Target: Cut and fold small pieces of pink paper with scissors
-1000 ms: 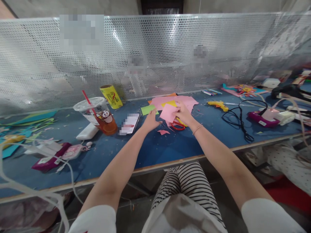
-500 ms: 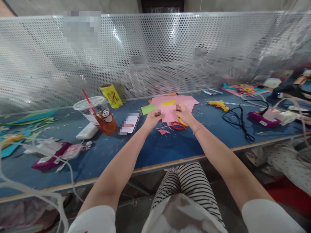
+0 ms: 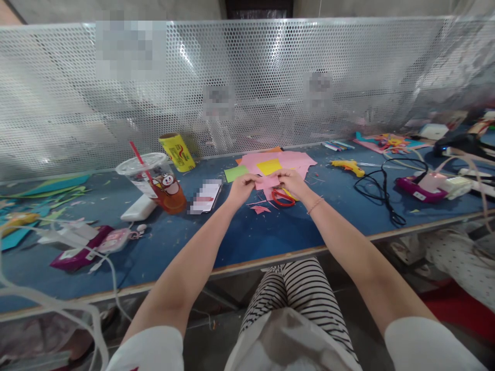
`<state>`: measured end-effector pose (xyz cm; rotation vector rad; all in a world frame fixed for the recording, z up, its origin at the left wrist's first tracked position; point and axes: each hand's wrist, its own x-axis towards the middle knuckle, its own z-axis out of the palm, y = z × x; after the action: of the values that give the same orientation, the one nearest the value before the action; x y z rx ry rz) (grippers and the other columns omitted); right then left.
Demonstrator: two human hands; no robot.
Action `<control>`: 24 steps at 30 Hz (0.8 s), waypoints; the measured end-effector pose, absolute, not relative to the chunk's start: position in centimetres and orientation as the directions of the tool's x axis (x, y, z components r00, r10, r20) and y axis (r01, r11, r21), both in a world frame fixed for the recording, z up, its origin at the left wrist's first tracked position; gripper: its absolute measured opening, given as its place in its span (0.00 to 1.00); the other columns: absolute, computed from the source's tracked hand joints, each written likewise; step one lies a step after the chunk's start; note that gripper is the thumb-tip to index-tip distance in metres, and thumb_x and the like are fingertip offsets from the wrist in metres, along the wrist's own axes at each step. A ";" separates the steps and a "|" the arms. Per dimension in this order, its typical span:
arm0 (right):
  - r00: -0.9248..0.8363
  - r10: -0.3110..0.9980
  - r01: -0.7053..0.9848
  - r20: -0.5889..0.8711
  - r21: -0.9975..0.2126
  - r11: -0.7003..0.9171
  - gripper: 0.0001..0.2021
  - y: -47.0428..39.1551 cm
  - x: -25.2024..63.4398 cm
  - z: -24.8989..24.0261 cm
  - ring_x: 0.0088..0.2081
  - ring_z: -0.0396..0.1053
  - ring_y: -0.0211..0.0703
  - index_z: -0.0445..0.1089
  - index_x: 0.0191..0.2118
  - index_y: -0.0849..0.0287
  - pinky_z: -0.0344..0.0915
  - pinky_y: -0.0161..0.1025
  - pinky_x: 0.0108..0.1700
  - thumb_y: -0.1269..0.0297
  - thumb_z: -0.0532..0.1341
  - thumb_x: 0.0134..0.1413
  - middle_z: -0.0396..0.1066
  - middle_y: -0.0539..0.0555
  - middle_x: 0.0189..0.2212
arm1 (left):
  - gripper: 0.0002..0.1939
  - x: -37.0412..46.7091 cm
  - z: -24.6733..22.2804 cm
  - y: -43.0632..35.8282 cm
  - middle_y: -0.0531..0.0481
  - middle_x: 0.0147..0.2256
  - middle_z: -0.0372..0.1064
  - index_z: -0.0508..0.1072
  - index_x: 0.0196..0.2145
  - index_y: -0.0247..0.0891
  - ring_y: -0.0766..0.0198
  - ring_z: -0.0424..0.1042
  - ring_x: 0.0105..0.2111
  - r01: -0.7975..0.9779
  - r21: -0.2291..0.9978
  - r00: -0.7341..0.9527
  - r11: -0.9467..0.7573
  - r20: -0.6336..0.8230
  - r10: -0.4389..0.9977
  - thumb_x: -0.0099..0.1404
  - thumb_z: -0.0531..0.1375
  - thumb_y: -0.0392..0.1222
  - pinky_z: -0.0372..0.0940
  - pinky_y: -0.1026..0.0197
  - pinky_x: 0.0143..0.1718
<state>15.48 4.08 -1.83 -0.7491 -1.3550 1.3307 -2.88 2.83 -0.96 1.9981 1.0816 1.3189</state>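
Between my two hands is a small piece of pink paper (image 3: 269, 181), pinched at its left edge by my left hand (image 3: 244, 187) and at its right edge by my right hand (image 3: 293, 183). Behind it a larger pink sheet (image 3: 302, 161) lies on the table, with a yellow piece (image 3: 269, 166) on top and a green piece (image 3: 235, 173) at its left. Red-handled scissors (image 3: 284, 198) lie just in front of my right hand, partly over pink paper. Pink scraps (image 3: 260, 209) are scattered nearer the table's front edge.
On the blue table (image 3: 247, 242), a phone (image 3: 208, 197), a drink cup (image 3: 167, 188) and a yellow roll (image 3: 178, 153) stand or lie left. A yellow glue gun (image 3: 348, 167) and black cable (image 3: 382, 190) lie right. A perforated metal screen (image 3: 263, 93) rises behind.
The pink piece in my hands now looks shorter, folded or tilted, and more of the yellow piece behind it shows. Both hands stay close to where they were.
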 end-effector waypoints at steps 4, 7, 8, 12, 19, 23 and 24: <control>-0.272 0.924 -0.195 0.267 -0.956 0.219 0.09 4.0 15.6 -1.9 0.33 0.69 0.37 0.70 0.32 0.61 0.68 0.38 0.37 0.70 0.55 0.43 0.71 0.55 0.36 | 0.17 -3.1 -0.3 1.8 0.45 0.41 0.67 0.74 0.36 0.40 0.60 0.65 0.44 0.695 0.178 0.478 -0.696 0.609 0.633 0.56 0.49 0.29 0.60 0.54 0.46; -0.264 0.905 -0.047 0.334 -0.942 0.334 0.11 4.0 15.6 -2.1 0.31 0.69 0.36 0.69 0.35 0.61 0.68 0.38 0.36 0.71 0.58 0.41 0.71 0.54 0.34 | 0.19 -2.7 0.0 0.9 0.44 0.43 0.65 0.71 0.43 0.43 0.56 0.62 0.47 0.780 -0.092 0.555 -0.619 0.557 0.617 0.57 0.49 0.29 0.57 0.51 0.47; -0.264 0.898 -0.003 0.352 -0.931 0.364 0.11 4.1 15.7 -2.2 0.30 0.68 0.36 0.69 0.35 0.61 0.68 0.38 0.36 0.72 0.58 0.40 0.71 0.53 0.33 | 0.19 -2.6 0.1 0.6 0.44 0.44 0.64 0.70 0.43 0.43 0.56 0.61 0.47 0.787 -0.137 0.568 -0.602 0.543 0.619 0.57 0.49 0.29 0.57 0.51 0.48; -0.235 0.884 0.119 0.403 -0.891 0.438 0.12 4.4 15.7 -2.4 0.31 0.68 0.37 0.69 0.35 0.60 0.68 0.38 0.35 0.73 0.55 0.41 0.71 0.53 0.32 | 0.19 -2.0 0.2 -0.2 0.43 0.50 0.60 0.70 0.43 0.41 0.53 0.57 0.52 0.805 -0.199 0.569 -0.559 0.529 0.630 0.55 0.51 0.30 0.49 0.48 0.54; -0.163 0.862 0.238 0.479 -0.829 0.506 0.12 4.5 15.9 -2.1 0.34 0.68 0.38 0.69 0.33 0.60 0.66 0.39 0.39 0.76 0.53 0.40 0.70 0.53 0.33 | 0.23 -1.0 0.8 -1.4 0.41 0.54 0.57 0.65 0.49 0.40 0.51 0.52 0.56 0.820 -0.196 0.544 -0.538 0.562 0.623 0.55 0.51 0.32 0.41 0.45 0.58; -0.166 0.827 0.319 0.537 -0.764 0.560 0.12 4.2 15.9 -2.0 0.32 0.65 0.38 0.68 0.32 0.60 0.64 0.39 0.40 0.76 0.53 0.38 0.69 0.51 0.29 | 0.27 -0.1 0.9 -2.3 0.43 0.55 0.56 0.61 0.54 0.42 0.52 0.52 0.57 0.772 -0.210 0.603 -0.601 0.541 0.586 0.55 0.51 0.31 0.38 0.45 0.59; -0.165 0.821 0.325 0.546 -0.756 0.568 0.11 4.2 15.9 -2.0 0.32 0.65 0.38 0.68 0.31 0.59 0.64 0.39 0.40 0.76 0.53 0.38 0.69 0.50 0.29 | 0.28 0.1 0.9 -2.5 0.43 0.56 0.56 0.60 0.55 0.42 0.53 0.52 0.57 0.750 -0.216 0.626 -0.625 0.534 0.568 0.56 0.51 0.31 0.37 0.45 0.59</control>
<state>15.86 4.24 -2.00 -0.9539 -1.7421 0.5849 0.10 -2.48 0.87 3.2051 1.3769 0.7787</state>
